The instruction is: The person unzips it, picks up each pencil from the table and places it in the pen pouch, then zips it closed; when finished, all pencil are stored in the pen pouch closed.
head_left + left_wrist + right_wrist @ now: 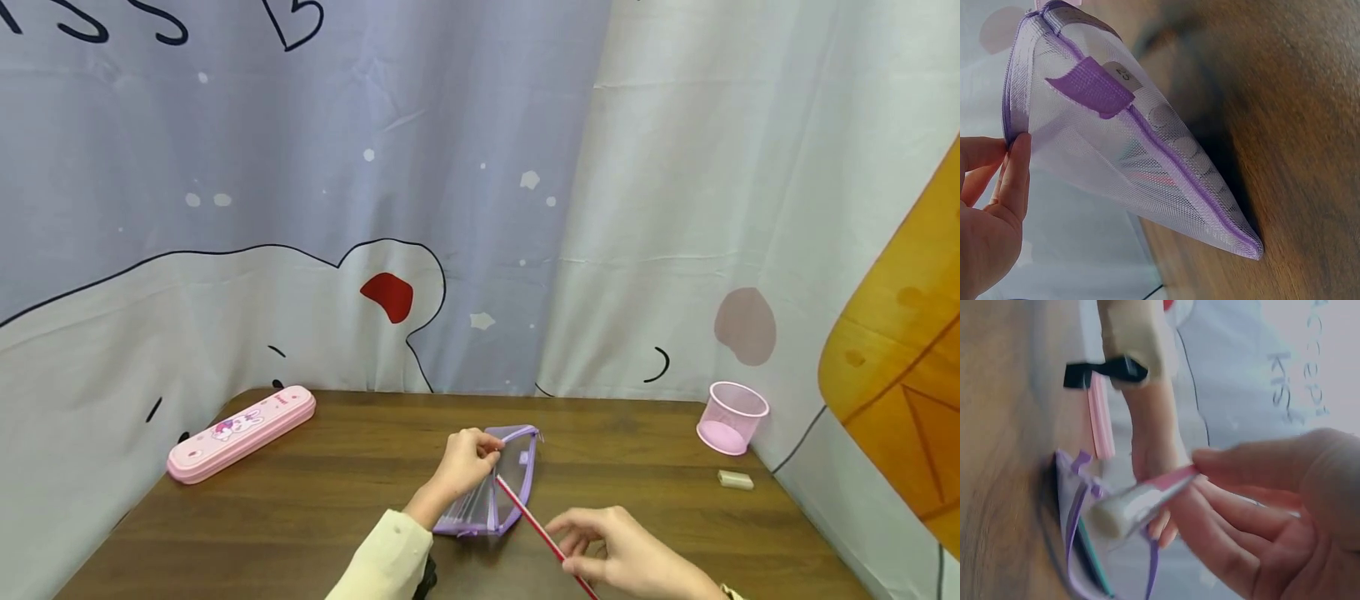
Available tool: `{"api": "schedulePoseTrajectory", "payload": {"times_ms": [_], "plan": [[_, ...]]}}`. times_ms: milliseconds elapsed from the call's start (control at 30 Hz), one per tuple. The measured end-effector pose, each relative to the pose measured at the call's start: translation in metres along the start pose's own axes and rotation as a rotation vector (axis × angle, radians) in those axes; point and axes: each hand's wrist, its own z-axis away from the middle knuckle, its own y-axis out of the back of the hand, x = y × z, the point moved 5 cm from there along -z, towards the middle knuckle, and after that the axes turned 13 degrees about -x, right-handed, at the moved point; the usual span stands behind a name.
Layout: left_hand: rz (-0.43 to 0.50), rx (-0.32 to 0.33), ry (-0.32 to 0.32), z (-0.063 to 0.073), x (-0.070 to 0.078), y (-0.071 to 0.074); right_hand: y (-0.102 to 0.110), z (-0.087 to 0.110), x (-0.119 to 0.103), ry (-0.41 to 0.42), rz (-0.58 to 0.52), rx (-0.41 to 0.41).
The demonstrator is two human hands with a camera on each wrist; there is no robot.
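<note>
A purple-trimmed mesh zip pouch (513, 457) stands on the table, its top edge spread apart. My left hand (463, 460) pinches that edge between thumb and fingers, as the left wrist view shows on the zip side of the pouch (1085, 150). Pale round shapes show through the mesh, and a green stick (1093, 559) lies inside it in the right wrist view. Between thumb and fingers, my right hand (618, 550) holds a slim red-and-white pencil (534, 523). It slants toward the pouch, and its blunt pale end overlaps the opening in the head view.
A pink pencil case (240, 433) with a cartoon print lies at the left of the wooden table (360, 458). Toward the right edge stand a pink see-through cup (732, 417) and, nearer, a small pale eraser (735, 480). A printed curtain (480, 208) hangs behind.
</note>
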Motion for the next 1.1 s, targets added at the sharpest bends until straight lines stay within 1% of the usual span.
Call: {"api": "schedulePoseTrajectory", "payload": {"times_ms": [133,200,300,400,567,733,967,1100], "plan": [[0.004,-0.001,-0.003,0.001,-0.001,0.0,0.008,-0.004,0.037,-0.162,-0.258,0.14],[0.0,-0.004,-0.004,0.001,-0.001,0.0,0.007,-0.006,0.058,-0.25,-0.357,0.197],[-0.005,-0.001,-0.005,0.002,-0.001,0.0,0.002,-0.014,0.085,-0.365,-0.455,0.278],[-0.006,-0.005,-0.005,0.001,-0.002,-0.001,-0.006,-0.028,0.105,-0.435,-0.521,0.347],[-0.006,-0.009,-0.004,0.0,0.0,-0.003,-0.016,-0.049,0.123,-0.482,-0.594,0.461],[-0.014,-0.007,-0.005,0.0,0.002,-0.003,-0.018,-0.059,0.131,-0.509,-0.633,0.566],[-0.007,-0.029,-0.01,0.0,0.004,-0.008,-0.018,-0.064,0.13,-0.529,-0.668,0.654],[0.004,-0.037,-0.008,0.001,0.005,-0.01,-0.019,-0.069,0.129,-0.541,-0.651,0.675]]}}
